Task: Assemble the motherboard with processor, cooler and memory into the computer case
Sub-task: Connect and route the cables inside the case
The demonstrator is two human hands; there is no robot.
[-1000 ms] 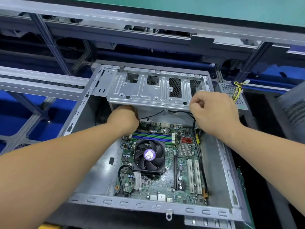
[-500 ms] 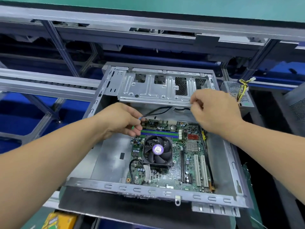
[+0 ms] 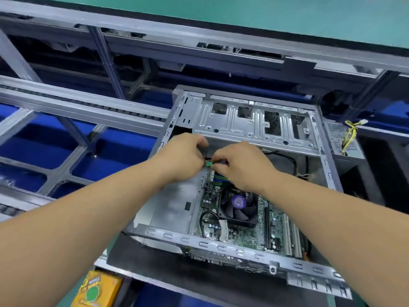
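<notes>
An open grey computer case (image 3: 221,242) lies on its side with the green motherboard (image 3: 245,235) inside. A black cooler fan (image 3: 240,207) with a purple hub sits on the board, and memory sticks (image 3: 220,179) show just above it. Over the board's upper left corner, my left hand (image 3: 183,158) and my right hand (image 3: 241,165) meet. Together they pinch a small green cable connector (image 3: 208,164) between their fingertips. A black cable (image 3: 285,157) runs from there under the metal drive cage (image 3: 254,125).
A power supply (image 3: 342,138) with yellow wires stands right of the case. A yellow box (image 3: 97,289) lies at the bottom left. Aluminium rails (image 3: 84,109) and blue bins sit to the left and behind.
My right hand left the drive cage edge and came left to meet my left hand, which pulled a cable out from under the cage. Both now pinch the green connector.
</notes>
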